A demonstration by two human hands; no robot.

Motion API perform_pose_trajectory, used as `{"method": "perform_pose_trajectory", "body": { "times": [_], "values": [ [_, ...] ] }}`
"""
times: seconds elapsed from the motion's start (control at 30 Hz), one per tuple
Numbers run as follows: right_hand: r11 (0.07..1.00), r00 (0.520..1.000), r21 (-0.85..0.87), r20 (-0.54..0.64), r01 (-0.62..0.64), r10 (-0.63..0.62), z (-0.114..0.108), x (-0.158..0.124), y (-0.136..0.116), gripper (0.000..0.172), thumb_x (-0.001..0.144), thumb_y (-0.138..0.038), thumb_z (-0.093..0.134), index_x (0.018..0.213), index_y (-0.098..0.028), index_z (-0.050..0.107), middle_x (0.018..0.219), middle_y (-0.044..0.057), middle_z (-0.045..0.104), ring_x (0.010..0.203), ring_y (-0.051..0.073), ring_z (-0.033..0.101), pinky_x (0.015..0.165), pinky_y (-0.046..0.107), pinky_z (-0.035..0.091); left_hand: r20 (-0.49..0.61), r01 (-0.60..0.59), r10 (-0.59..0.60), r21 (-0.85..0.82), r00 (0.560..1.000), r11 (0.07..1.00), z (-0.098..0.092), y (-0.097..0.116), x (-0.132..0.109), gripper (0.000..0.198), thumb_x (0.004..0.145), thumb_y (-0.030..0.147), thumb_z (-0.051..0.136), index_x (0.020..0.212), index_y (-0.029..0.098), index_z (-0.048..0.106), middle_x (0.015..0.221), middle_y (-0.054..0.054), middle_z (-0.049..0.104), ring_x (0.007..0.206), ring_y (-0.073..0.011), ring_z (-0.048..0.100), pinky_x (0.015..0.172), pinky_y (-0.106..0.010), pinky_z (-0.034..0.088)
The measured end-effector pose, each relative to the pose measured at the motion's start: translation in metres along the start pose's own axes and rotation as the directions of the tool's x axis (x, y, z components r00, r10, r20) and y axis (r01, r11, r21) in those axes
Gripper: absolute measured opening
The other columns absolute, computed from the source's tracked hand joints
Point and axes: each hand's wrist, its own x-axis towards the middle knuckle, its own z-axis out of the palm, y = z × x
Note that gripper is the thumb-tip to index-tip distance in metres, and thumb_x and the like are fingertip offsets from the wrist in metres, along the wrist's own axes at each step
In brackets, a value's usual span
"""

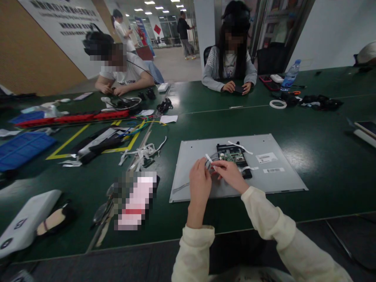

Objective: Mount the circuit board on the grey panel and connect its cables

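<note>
A flat grey metal panel (280, 182) lies in front of me, with a green circuit board (233, 156) in a black plastic bracket (247, 172) on top. Grey cables (215, 156) run from the board's left side. My left hand (199, 180) is closed round these cables, its fingertips partly hiding them. My right hand (231, 175) pinches a white tape strip (208, 158) against the same cables. Another white strip (241, 147) sticks across the bracket's upper edge. A loose cable end (181, 188) rests on the panel's lower left.
Tangled white strips (143, 154) and a phone with a pixelated screen (138, 199) lie to the left. Further left are a blue tray (23, 149) and a white power bank (29, 219). Two people sit across the green table (331, 168). A water bottle (290, 76) and tape roll (277, 104) stand far right.
</note>
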Motion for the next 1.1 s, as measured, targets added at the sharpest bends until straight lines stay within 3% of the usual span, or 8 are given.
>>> {"method": "perform_pose_trajectory", "body": {
  "times": [0.27,0.5,0.67,0.83,1.1],
  "values": [
    [0.996,1.0,0.084,-0.004,0.0,0.001,0.004,-0.004,-0.006,0.029,0.078,-0.028,0.055,0.1,-0.015,0.068,0.098,0.008,0.069,0.073,0.017,0.067,0.053,0.025,0.055,0.003,0.025,-0.025,-0.014,1.0,1.0,0.001,0.0,0.005,0.04,0.087,0.008,0.037,0.125,0.015,0.049,0.128,-0.013,0.056,0.124,-0.0235,0.048,0.105,-0.044,0.038],
    [0.99,1.0,0.139,0.008,0.001,-0.003,0.009,-0.005,-0.001,0.035,0.079,-0.03,0.055,0.112,-0.019,0.064,0.111,0.007,0.066,0.078,0.017,0.068,0.056,0.025,0.055,-0.04,0.061,-0.063,-0.051,0.997,0.997,-0.002,-0.002,0.01,0.039,0.09,0.012,0.037,0.127,0.017,0.047,0.13,-0.012,0.055,0.124,-0.0226,0.049,0.106,-0.044,0.038],
    [0.994,0.999,0.107,0.03,-0.024,0.021,0.011,0.0,0.01,0.032,0.078,-0.026,0.054,0.106,-0.018,0.067,0.105,0.006,0.068,0.071,0.015,0.067,0.056,0.026,0.056,0.074,-0.002,0.0,0.036,0.997,0.999,-0.001,-0.001,0.015,0.035,0.091,0.014,0.037,0.123,0.016,0.052,0.127,-0.012,0.058,0.125,-0.0234,0.049,0.104,-0.044,0.038],
    [0.995,0.997,0.076,0.054,-0.059,0.055,0.01,0.003,0.012,0.03,0.079,-0.024,0.052,0.103,-0.019,0.069,0.097,0.005,0.069,0.068,0.015,0.066,0.057,0.028,0.057,0.222,-0.021,-0.011,0.14,0.975,0.99,0.0,0.0,0.021,0.032,0.092,0.015,0.037,0.119,0.018,0.056,0.12,-0.012,0.063,0.119,-0.0239,0.054,0.099,-0.041,0.041],
    [0.989,0.993,0.096,0.063,-0.11,0.104,0.008,0.002,0.011,0.035,0.077,-0.021,0.053,0.11,-0.019,0.066,0.099,0.005,0.069,0.073,0.017,0.067,0.059,0.028,0.058,0.231,-0.012,-0.044,0.239,0.972,0.971,0.007,-0.006,0.019,0.037,0.092,0.015,0.036,0.125,0.019,0.053,0.123,-0.011,0.062,0.127,-0.023,0.046,0.101,-0.041,0.036]
  ]
}}
